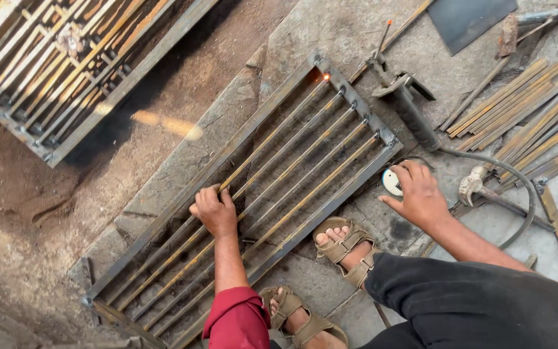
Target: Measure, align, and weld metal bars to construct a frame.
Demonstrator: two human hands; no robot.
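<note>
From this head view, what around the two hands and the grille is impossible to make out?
- Small white round object: the right hand covers part of it, so its kind is unclear.
- Metal grille frame: its near end is cut off by the bottom edge and hidden behind the red sleeve.
- Left hand: its palm faces down on the bars, so its grip is hidden.
- Second grille: cut off by the top edge.
</note>
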